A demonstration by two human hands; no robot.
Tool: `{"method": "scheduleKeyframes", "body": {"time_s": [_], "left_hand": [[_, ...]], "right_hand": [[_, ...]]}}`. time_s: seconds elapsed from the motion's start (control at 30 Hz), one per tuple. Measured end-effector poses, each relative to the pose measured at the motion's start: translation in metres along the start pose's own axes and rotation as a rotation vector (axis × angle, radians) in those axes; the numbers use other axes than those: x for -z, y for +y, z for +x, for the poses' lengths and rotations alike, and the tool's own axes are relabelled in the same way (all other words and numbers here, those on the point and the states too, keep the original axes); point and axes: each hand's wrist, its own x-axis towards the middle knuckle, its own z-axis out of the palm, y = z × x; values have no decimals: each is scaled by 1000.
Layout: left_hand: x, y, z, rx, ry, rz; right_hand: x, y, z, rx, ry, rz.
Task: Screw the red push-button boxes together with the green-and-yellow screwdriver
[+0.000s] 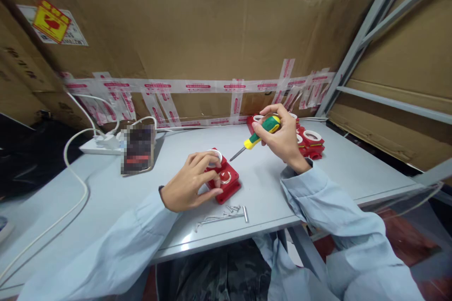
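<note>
My left hand (pixel 192 182) rests over a red housing (pixel 230 189) on the table, its fingers and thumb curled around the near left side. The housing has a white ring at its far end and a round red centre in a pale ring; my fingers hide part of it. In my right hand (pixel 284 138) is a screwdriver (pixel 263 131) with a green and yellow handle. Its tip points down and left, just above the housing's far right corner and seemingly apart from it. Near the housing lie several small screws (pixel 231 209) and a metal T-shaped tool (pixel 226 217).
More red housings (pixel 312 143) with white rings stand behind my right hand. At the back left, a phone-like device (pixel 138 148), blurred out, leans by a white power strip (pixel 100 145) with cables. A large taped cardboard box (pixel 212 33) walls off the table's far side.
</note>
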Motion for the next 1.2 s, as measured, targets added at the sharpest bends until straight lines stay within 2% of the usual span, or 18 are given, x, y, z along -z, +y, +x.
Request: {"method": "scheduleKeyframes", "body": {"time_s": [0.27,0.4,0.6,0.77,0.93,1.03,1.1,1.2], "left_hand": [[-10,10,7,-106,66,320],[-13,9,9,-135,156,386],[-7,14,8,-117,276,312],[-14,29,6,-248,166,160],[-26,35,2,-236,88,157],[-26,35,1,-229,62,149],[-21,34,1,-222,72,130],[-8,24,0,-146,168,88]], "right_hand": [[-4,5,-1,4,-5,17],[-4,4,-2,-6,-15,-1],[-3,3,-1,-8,-7,-12],[-4,3,-2,-23,-14,-14],[-4,3,-2,4,-7,8],[-4,5,-2,12,-2,9],[-4,6,-1,13,-5,13],[-5,7,-1,43,5,4]]}}
